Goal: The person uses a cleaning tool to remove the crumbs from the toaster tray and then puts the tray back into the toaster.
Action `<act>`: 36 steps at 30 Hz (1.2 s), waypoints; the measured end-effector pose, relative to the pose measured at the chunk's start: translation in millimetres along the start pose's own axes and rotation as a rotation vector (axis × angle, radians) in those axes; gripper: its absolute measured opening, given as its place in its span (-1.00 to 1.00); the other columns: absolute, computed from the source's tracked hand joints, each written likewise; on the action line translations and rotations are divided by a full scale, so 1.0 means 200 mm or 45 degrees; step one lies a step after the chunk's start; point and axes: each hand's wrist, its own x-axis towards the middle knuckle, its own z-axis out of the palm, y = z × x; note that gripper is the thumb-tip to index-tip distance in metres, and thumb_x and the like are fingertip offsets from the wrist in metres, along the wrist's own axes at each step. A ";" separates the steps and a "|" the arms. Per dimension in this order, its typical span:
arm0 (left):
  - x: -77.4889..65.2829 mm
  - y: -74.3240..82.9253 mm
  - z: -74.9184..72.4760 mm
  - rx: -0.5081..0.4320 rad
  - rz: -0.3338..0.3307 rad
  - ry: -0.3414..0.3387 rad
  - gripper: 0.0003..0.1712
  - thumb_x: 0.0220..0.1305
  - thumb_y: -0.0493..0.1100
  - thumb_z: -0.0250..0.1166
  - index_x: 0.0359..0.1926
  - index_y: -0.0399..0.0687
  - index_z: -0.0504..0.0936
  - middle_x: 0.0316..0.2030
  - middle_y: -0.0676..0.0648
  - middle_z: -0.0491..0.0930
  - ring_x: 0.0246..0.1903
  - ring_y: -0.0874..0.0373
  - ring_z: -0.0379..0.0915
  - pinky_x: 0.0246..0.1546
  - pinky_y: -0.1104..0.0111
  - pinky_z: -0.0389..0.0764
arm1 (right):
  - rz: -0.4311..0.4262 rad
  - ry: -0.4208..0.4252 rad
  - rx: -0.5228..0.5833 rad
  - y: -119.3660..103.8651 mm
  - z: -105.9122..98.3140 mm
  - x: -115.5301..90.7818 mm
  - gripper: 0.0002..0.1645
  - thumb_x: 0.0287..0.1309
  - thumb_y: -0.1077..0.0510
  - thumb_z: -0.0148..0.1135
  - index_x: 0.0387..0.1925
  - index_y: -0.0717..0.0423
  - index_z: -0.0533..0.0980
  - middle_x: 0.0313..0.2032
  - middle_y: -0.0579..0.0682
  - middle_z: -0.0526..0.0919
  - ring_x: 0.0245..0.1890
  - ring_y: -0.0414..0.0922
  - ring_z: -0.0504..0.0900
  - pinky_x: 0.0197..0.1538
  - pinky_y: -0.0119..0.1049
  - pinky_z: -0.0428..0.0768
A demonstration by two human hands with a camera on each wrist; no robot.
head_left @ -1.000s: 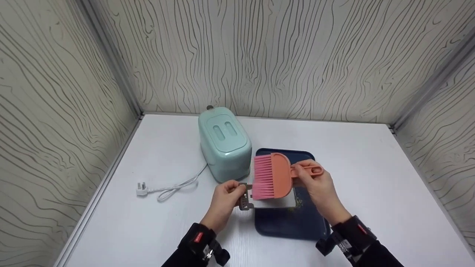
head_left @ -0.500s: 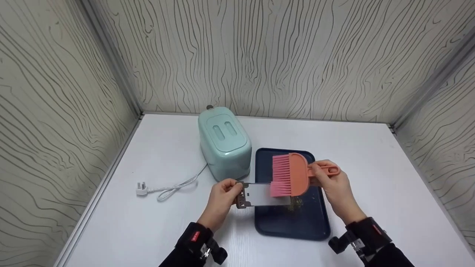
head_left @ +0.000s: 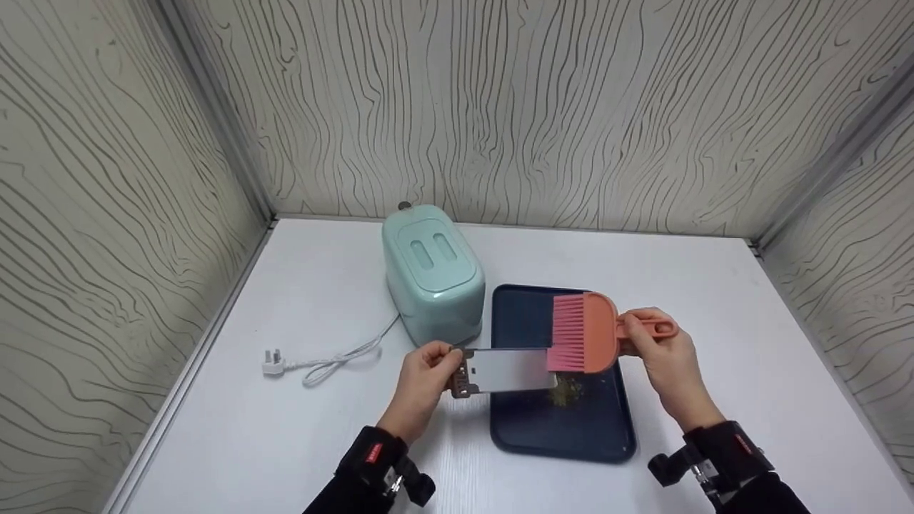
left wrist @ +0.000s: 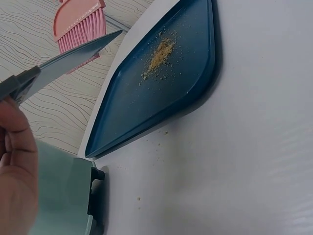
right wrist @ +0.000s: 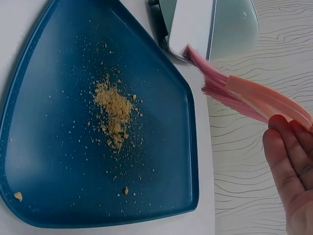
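Note:
My left hand (head_left: 423, 382) pinches the brown end of a flat metal crumb tray (head_left: 510, 370), which reaches out over a dark blue tray (head_left: 528, 435). In my right hand (head_left: 660, 357) is an orange brush (head_left: 601, 333), gripped by its handle. Its pink bristles (head_left: 568, 332) overlap the far right corner of the crumb tray; in the right wrist view they meet its end. Below, a heap of yellowish crumbs (right wrist: 115, 110) lies on the blue tray, with finer bits scattered round it.
A mint-green toaster (head_left: 435, 285) with its lid on stands left of the blue tray. Its white cord and plug (head_left: 273, 364) lie on the table further left. A few crumbs (left wrist: 139, 199) dot the white table beside the blue tray. Patterned walls enclose the back and sides.
My right hand has swept the brush rightward along the crumb tray to its far end. The left hand has shifted slightly left with the crumb tray. More crumbs show on the blue tray.

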 end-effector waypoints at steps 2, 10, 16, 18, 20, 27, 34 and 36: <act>0.00 0.00 0.00 0.010 0.008 0.007 -0.83 0.37 -0.25 0.28 -0.36 -0.27 0.56 -0.51 0.04 0.55 -0.50 0.25 0.47 -0.44 0.43 0.59 | 0.000 0.007 -0.027 0.00 -0.01 0.00 -0.57 0.45 0.06 0.22 0.06 0.39 0.52 -0.29 -0.08 0.76 -0.36 -0.19 0.76 -0.20 -0.31 0.72; -0.01 0.01 0.01 0.009 0.007 0.046 -0.83 0.35 -0.25 0.30 -0.38 -0.26 0.56 -0.51 0.04 0.56 -0.50 0.26 0.46 -0.46 0.45 0.56 | -0.019 0.046 -0.092 0.01 -0.03 -0.01 -0.59 0.44 0.08 0.22 0.07 0.37 0.52 -0.33 -0.12 0.75 -0.38 -0.21 0.75 -0.23 -0.34 0.72; -0.01 0.02 0.02 0.017 -0.003 0.070 -0.82 0.36 -0.22 0.31 -0.34 -0.26 0.58 -0.51 0.05 0.55 -0.50 0.26 0.47 -0.44 0.43 0.57 | -0.054 0.105 -0.052 0.00 -0.03 -0.02 -0.61 0.45 0.09 0.21 0.04 0.37 0.52 -0.34 -0.09 0.75 -0.41 -0.20 0.75 -0.26 -0.35 0.71; -0.01 0.02 0.02 0.016 0.002 0.071 -0.82 0.37 -0.22 0.31 -0.34 -0.26 0.58 -0.52 0.05 0.55 -0.50 0.26 0.47 -0.44 0.43 0.57 | -0.070 0.120 -0.019 -0.02 -0.03 -0.03 -0.62 0.44 0.09 0.21 0.02 0.38 0.52 -0.35 -0.07 0.75 -0.42 -0.19 0.75 -0.26 -0.35 0.71; -0.01 0.02 0.02 0.009 0.007 0.070 -0.82 0.37 -0.22 0.30 -0.34 -0.26 0.58 -0.52 0.05 0.54 -0.51 0.25 0.47 -0.44 0.43 0.57 | -0.089 0.128 0.020 -0.04 -0.02 -0.03 -0.62 0.44 0.09 0.21 0.01 0.38 0.52 -0.35 -0.05 0.75 -0.42 -0.18 0.75 -0.27 -0.35 0.71; -0.02 0.03 0.03 -0.010 0.009 0.064 -0.82 0.36 -0.25 0.30 -0.37 -0.25 0.56 -0.54 0.04 0.53 -0.53 0.25 0.46 -0.46 0.43 0.57 | -0.113 0.082 0.204 -0.14 0.05 -0.07 -0.60 0.45 0.11 0.20 -0.01 0.44 0.49 -0.33 0.10 0.75 -0.41 -0.12 0.75 -0.23 -0.29 0.72; -0.01 0.02 0.04 -0.017 0.014 0.046 -0.82 0.36 -0.24 0.31 -0.36 -0.27 0.57 -0.55 0.05 0.53 -0.56 0.26 0.44 -0.51 0.45 0.53 | -0.081 -0.046 0.271 -0.20 0.16 -0.10 -0.63 0.48 0.12 0.16 0.01 0.42 0.49 -0.26 0.13 0.73 -0.34 -0.09 0.76 -0.20 -0.25 0.73; -0.01 0.02 0.05 -0.012 0.006 0.049 -0.82 0.36 -0.24 0.31 -0.37 -0.26 0.57 -0.55 0.05 0.54 -0.56 0.26 0.44 -0.51 0.45 0.53 | -0.063 -0.089 0.296 -0.21 0.20 -0.11 -0.64 0.50 0.13 0.14 0.01 0.43 0.48 -0.24 0.14 0.71 -0.32 -0.07 0.76 -0.19 -0.23 0.73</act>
